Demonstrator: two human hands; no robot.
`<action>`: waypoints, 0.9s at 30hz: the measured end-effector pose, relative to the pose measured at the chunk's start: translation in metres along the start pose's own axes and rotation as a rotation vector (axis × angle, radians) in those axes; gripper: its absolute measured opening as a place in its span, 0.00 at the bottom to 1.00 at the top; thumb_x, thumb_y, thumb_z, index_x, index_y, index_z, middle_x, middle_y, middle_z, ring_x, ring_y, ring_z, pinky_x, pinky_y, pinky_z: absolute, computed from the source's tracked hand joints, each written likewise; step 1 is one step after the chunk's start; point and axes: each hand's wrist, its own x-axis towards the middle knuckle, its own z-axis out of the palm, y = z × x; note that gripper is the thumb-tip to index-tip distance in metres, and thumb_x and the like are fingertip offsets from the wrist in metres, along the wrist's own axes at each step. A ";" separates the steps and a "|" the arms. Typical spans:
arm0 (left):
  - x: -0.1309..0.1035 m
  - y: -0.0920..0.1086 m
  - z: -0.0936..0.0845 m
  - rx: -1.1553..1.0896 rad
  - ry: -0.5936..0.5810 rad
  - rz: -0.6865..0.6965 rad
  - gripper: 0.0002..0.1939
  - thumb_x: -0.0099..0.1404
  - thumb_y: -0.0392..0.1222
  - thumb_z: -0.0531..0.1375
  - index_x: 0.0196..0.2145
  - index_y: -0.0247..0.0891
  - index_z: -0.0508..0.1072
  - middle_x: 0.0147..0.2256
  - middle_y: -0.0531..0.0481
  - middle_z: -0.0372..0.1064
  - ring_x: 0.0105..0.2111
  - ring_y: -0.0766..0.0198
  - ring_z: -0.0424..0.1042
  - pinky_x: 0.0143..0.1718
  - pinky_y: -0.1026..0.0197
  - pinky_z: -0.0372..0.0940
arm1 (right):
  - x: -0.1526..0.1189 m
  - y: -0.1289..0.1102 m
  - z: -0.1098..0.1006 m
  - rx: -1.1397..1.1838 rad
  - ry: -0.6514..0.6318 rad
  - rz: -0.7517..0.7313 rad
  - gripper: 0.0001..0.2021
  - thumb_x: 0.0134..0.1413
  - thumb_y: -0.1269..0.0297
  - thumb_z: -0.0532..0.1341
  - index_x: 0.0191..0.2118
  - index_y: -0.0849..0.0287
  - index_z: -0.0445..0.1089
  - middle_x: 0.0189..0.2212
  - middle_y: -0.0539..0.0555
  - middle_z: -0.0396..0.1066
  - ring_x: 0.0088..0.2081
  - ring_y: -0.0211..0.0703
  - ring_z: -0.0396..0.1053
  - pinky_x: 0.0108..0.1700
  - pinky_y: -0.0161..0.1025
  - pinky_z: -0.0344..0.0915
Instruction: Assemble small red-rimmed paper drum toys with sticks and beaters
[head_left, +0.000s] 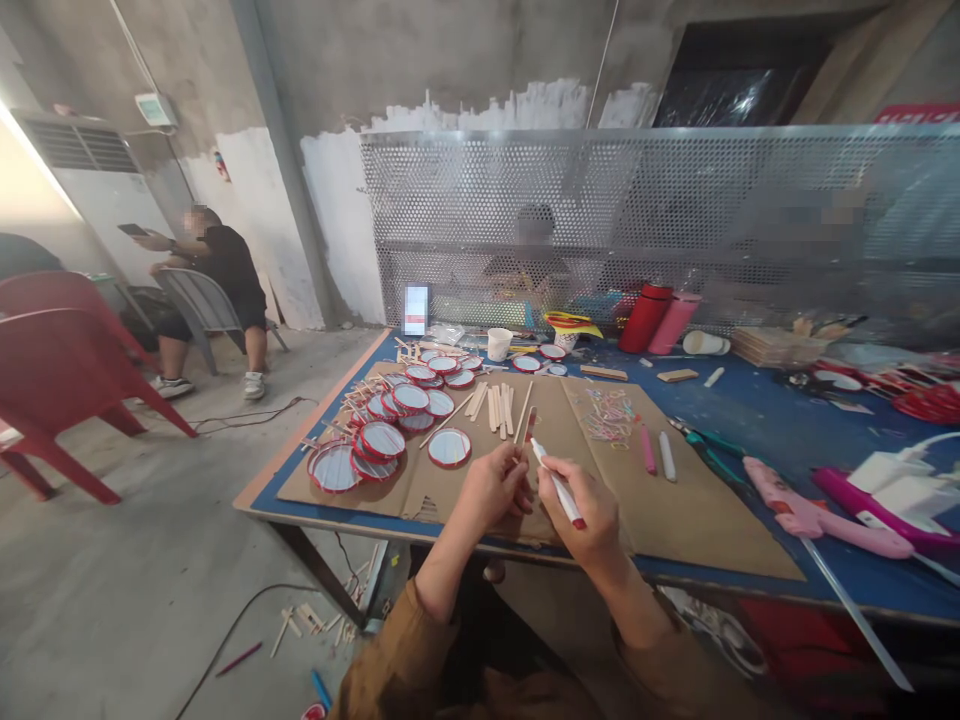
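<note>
My left hand [495, 485] is closed, pinching a flat wooden craft stick [532, 421] whose upper part looks red. In my right hand [589, 505] is a white marker [559, 488] with a red end, gripped like a pen. Its tip is close to the stick; whether they touch, I cannot tell. Bare craft sticks [501, 408] lie just beyond my hands on a cardboard sheet [457, 500]. Left of them, one round red-rimmed disc [449, 447] lies apart from a heap of similar discs [379, 440], several with sticks attached.
Right of my hands are small loose coloured pieces [606, 415], a pink marker [647, 450], a white marker, green-handled pliers [712, 452] and a pink glue gun [817, 515]. A paper cup [499, 344], red bottle [646, 318] and perforated metal screen [465, 200] stand behind. A person sits at left.
</note>
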 end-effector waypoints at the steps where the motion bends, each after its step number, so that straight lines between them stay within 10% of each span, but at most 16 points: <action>1: 0.000 0.000 0.000 -0.001 0.000 0.000 0.02 0.60 0.38 0.51 0.31 0.39 0.61 0.20 0.58 0.65 0.16 0.70 0.69 0.14 0.73 0.61 | 0.000 0.000 0.000 0.000 -0.001 -0.001 0.08 0.56 0.70 0.58 0.43 0.59 0.66 0.32 0.55 0.75 0.33 0.42 0.74 0.36 0.36 0.71; 27: 0.000 -0.002 0.000 -0.024 -0.004 -0.027 0.02 0.61 0.38 0.51 0.33 0.39 0.62 0.17 0.58 0.64 0.15 0.69 0.69 0.14 0.72 0.61 | 0.002 -0.002 -0.001 -0.007 0.002 0.001 0.08 0.57 0.70 0.58 0.42 0.59 0.66 0.32 0.55 0.75 0.32 0.42 0.74 0.35 0.36 0.71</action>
